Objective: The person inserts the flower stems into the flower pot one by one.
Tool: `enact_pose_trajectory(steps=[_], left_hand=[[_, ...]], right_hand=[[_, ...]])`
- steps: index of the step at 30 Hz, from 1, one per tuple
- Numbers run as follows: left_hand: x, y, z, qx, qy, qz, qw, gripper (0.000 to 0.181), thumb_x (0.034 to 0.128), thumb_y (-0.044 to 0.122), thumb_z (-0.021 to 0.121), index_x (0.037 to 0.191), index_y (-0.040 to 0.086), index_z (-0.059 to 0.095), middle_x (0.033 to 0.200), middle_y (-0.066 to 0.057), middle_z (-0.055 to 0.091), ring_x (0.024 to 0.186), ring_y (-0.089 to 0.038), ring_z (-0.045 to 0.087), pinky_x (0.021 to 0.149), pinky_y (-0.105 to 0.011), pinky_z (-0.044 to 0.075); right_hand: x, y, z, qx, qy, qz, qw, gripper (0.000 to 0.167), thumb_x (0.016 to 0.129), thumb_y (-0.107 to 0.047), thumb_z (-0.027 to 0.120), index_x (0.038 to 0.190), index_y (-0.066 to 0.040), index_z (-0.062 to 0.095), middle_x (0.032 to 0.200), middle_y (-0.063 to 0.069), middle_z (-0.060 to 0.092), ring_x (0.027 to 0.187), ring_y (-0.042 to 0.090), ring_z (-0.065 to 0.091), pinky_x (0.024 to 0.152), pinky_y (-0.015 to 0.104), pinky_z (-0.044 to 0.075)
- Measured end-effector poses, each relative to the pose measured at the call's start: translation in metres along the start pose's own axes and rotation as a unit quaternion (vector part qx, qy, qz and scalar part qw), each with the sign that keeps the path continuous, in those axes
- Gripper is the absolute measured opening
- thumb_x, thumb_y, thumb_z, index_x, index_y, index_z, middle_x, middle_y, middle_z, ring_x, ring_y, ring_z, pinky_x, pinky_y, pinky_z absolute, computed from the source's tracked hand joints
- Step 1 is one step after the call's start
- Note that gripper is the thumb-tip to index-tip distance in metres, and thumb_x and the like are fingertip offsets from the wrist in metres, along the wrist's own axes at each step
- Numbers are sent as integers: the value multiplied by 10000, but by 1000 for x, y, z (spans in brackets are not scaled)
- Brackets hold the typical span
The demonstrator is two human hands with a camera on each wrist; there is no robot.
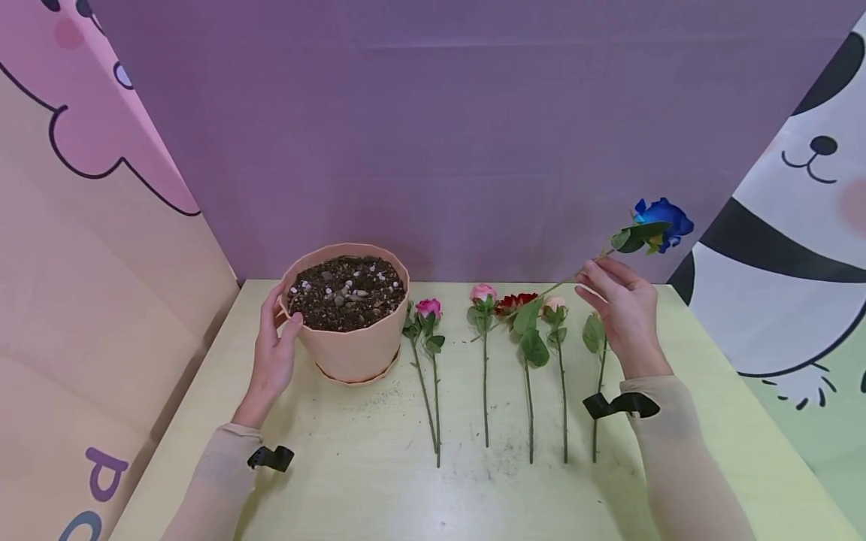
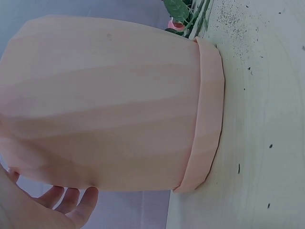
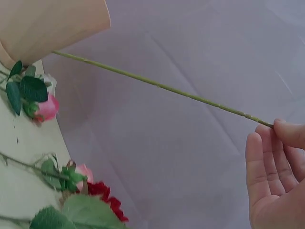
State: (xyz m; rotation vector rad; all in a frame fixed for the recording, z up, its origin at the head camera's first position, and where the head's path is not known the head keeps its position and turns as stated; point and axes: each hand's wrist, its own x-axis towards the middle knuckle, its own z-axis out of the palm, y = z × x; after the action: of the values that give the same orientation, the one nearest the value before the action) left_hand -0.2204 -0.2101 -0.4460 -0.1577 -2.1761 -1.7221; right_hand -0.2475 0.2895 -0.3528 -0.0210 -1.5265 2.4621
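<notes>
My left hand [image 1: 272, 353] holds the peach flowerpot [image 1: 352, 349] at its left side, thumb near the rim. In the left wrist view, several fingers [image 2: 86, 207] press against the pot's wall. Dark soil [image 1: 325, 297] with white bits and pebbles fills the pot. At the right, my right hand [image 1: 625, 312] pinches the thin green stem of a blue rose [image 1: 664, 223] between thumb and fingers. The rose is raised above the table and tilted, bloom up to the right. In the right wrist view, its bare stem [image 3: 157, 86] slants from the fingertips toward the pot.
On the table [image 1: 365, 481] lie a magenta rose [image 1: 428, 307] beside the pot, a pink rose [image 1: 483, 293], a red flower [image 1: 516, 303], and a pale peach rose [image 1: 555, 303]. A leafy stem [image 1: 601, 376] lies under the right arm, its bloom hidden. Soil crumbs dot the tabletop.
</notes>
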Motion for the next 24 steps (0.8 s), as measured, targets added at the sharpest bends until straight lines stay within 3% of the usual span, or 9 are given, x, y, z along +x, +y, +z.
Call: enact_pose_trajectory(steps=[12,24], left_hand=[[-1,0,0,52,25,31,10000,618,1128,228,449,1702,212,218,1683,-199,339,1470,-410,391,1190,-608,332],[-1,-1,0,112,45,11,9999,615,1129,227,438,1703,225,217,1662,-212,363,1463,-396,409,1170,-561,349]], right_hand=[[4,3,39,205,-220,-333,9990,193,915,-79,818,1079,-48,721,953,34,787,835,137,782,827,263,629],[14,6,69,441,-63,-696,9966,216,908,-106,829,1070,-39,702,961,56,754,845,144,781,805,263,632]])
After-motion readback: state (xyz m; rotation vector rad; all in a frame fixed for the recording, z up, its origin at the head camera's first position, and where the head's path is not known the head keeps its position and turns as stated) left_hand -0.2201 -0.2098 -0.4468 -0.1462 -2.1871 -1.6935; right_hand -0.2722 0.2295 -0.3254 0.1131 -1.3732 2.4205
